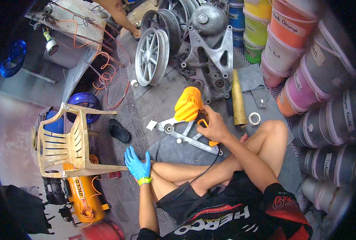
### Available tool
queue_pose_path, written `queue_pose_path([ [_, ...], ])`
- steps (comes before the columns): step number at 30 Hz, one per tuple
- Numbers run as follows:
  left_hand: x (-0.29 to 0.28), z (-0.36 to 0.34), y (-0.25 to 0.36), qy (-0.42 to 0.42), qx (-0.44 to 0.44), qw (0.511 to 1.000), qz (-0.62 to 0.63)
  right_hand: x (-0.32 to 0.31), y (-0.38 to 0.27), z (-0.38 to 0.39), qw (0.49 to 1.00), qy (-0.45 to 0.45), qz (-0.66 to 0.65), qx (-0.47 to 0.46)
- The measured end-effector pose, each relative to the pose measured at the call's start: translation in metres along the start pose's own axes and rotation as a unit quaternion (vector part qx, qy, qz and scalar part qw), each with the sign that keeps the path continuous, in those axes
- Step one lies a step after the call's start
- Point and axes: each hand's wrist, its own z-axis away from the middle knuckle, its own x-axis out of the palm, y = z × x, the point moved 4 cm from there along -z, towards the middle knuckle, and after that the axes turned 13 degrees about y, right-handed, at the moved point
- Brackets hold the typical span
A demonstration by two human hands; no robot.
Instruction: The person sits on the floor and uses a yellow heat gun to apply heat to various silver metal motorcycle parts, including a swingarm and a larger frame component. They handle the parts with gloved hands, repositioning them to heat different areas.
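My right hand [215,127] is bare and wrapped round the handle of a yellow corded power tool [187,105], shaped like a heat gun. The tool's rounded, ridged body points away from me, and its black cord [205,172] trails back over my legs. Under the tool, partly hidden by it, a silver triangular metal arm [196,143] with a round bore lies on grey cloth. In a blue glove, my left hand [137,164] rests by my left knee with its fingers spread, holding nothing. A small white piece [151,125] lies at the metal arm's left end.
Wheel rims [150,58] and grey engine castings [210,44] stand ahead. A brass-coloured tube [238,100] and a metal ring [254,118] lie to the right, before stacked buckets [286,48]. Left are a plastic chair [66,144], a black slipper [120,131] and an orange compressor [82,196]. Another person's leg [120,16] shows at the top.
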Motion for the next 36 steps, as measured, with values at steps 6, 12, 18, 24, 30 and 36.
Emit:
queue_pose_path([
  [6, 0.001, 0.005, -0.002, -0.005, -0.003, 1.000, 0.001, 0.000, -0.002, -0.002, 1.000, -0.001, 0.010, -0.005],
  [12, 0.002, 0.004, 0.001, -0.025, 0.002, 0.999, -0.025, 0.003, 0.007, 0.000, 1.000, 0.012, -0.006, -0.025],
  [18, 0.002, 0.007, 0.000, -0.030, -0.001, 0.999, -0.021, 0.008, 0.011, 0.002, 1.000, -0.002, -0.005, -0.023],
  [24, 0.002, 0.007, 0.002, -0.030, 0.001, 0.999, -0.020, 0.012, 0.023, 0.002, 0.999, 0.026, -0.002, -0.036],
  [30, 0.003, 0.008, 0.000, -0.035, -0.008, 0.999, -0.035, 0.008, 0.016, 0.000, 1.000, 0.006, 0.000, -0.005],
  [36, 0.000, 0.005, 0.005, -0.045, -0.008, 0.998, -0.038, 0.008, 0.012, 0.001, 1.000, -0.010, -0.010, -0.021],
])
